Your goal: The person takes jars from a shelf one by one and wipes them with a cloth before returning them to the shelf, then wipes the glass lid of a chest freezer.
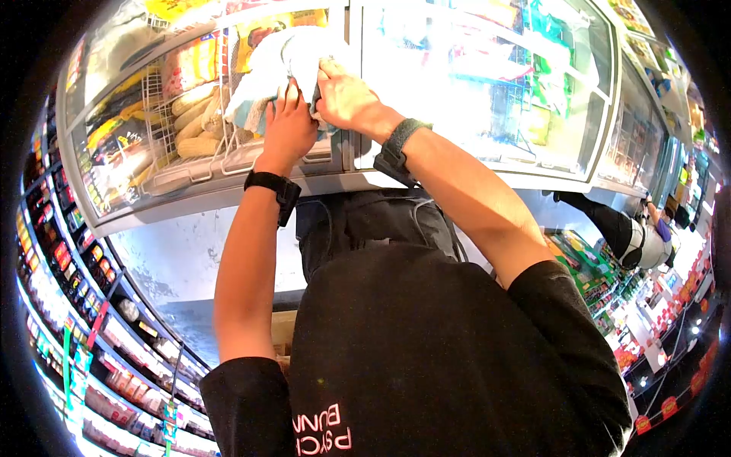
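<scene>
A white cloth lies bunched on the glass top of a chest freezer, its upper part washed out by glare. My left hand rests on the lower edge of the cloth, fingers apart and pointing up. Just right of it, my right hand has its fingers bent against the cloth, with the thumb side low. Both hands are close together near the frame between two glass lids. Black bands are on both wrists.
Under the glass are corn cobs, wire baskets and bagged goods. Stocked shelves stand at the left. Another person in a light vest is at the far right, beside a green display.
</scene>
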A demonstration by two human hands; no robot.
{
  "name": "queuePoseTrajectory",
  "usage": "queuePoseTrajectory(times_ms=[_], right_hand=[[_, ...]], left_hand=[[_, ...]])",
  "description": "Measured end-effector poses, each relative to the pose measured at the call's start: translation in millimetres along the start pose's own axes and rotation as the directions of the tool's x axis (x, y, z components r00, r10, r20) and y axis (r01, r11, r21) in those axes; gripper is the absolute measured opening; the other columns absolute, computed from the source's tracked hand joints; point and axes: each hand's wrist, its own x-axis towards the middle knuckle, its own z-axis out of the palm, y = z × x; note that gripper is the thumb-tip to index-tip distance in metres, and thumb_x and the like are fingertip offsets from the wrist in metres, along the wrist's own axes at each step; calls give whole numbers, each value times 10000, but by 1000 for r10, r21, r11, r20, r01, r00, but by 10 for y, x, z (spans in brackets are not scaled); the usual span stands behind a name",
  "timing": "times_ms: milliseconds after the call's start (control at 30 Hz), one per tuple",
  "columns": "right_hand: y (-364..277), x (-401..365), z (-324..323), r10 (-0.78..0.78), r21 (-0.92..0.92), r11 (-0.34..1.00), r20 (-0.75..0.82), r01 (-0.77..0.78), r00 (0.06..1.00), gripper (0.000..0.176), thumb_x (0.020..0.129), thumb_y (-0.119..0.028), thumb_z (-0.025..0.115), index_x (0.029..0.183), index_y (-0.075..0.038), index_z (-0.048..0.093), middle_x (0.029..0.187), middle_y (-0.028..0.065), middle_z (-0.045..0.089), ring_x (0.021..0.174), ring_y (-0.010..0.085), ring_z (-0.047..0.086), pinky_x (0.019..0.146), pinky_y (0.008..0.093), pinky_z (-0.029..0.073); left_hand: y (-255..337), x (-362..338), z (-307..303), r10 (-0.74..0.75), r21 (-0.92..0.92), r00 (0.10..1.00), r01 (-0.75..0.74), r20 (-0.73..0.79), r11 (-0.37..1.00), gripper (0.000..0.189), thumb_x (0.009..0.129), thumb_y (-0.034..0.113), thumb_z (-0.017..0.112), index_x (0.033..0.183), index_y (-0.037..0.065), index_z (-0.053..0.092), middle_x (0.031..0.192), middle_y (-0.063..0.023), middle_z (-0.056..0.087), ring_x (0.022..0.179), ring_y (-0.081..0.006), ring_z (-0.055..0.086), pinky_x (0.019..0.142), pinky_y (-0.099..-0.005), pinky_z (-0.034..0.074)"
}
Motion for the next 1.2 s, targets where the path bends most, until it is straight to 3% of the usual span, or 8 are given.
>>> queuePoseTrajectory(times_ms=[167,300,367,567,633,700,1000,1200], right_hand=[[57,-435,-70,-180,-50,983,-86,176,980,469,763,-75,614,1169,153,557,1280,275,578,1254,413,511,1065,427,436],[-71,-956,-128,-118,3,993,-12,118,993,475,757,-118,695,1164,84,559,1303,260,567,1217,385,539,1021,444,471],[-190,-1167,-187,165,183,960,245,-213,955,573,793,-125,678,1290,100,504,1238,279,581,1204,442,547,1030,457,460],[80,-1810,111,166,58,985,-40,-164,985,593,804,-146,766,1296,58,507,1308,237,555,1260,412,523,1061,455,440],[110,-1806,-23,206,72,975,57,-210,977,582,820,-159,753,1303,51,504,1331,222,540,1263,402,519,1064,444,442],[114,-1741,-114,298,54,949,178,-311,938,544,839,-173,746,1290,28,519,1338,183,523,1249,382,521,1057,425,451],[801,-1282,-63,114,19,993,-182,-112,977,458,738,10,648,1174,37,511,1121,248,545,1097,451,521,967,493,445],[981,-887,-81,50,-2,999,-290,-53,956,436,771,-2,609,1202,17,543,1148,235,552,1089,432,532,942,478,459]], left_hand=[[191,-325,184,77,-25,996,-77,39,997,620,851,212,681,1398,-8,489,1573,-198,335,1481,-380,283,1158,-573,289],[277,-674,309,213,-76,977,-210,25,975,577,860,179,663,1392,23,498,1531,-176,393,1488,-358,284,1158,-566,302],[261,-801,287,299,-132,950,-287,86,949,572,877,167,651,1416,68,488,1525,-142,397,1491,-326,287,1166,-563,307],[153,-746,104,458,-179,884,-438,91,881,532,906,175,624,1407,70,482,1498,-146,428,1451,-353,345,1136,-542,352],[127,-692,92,514,-105,857,-507,45,855,514,929,185,598,1415,69,479,1471,-135,455,1420,-343,387,1110,-510,378],[147,-662,84,505,-99,859,-497,85,862,519,924,183,595,1413,55,480,1462,-142,463,1419,-346,388,1110,-502,378],[575,-673,68,435,-19,898,-437,-69,899,609,860,206,631,1418,34,460,1449,-184,469,1417,-336,387,1143,-525,325],[1193,-377,352,138,-158,990,-136,1,978,672,999,344,526,1524,-19,316,1623,-192,272,1533,-319,205,1210,-577,178]])
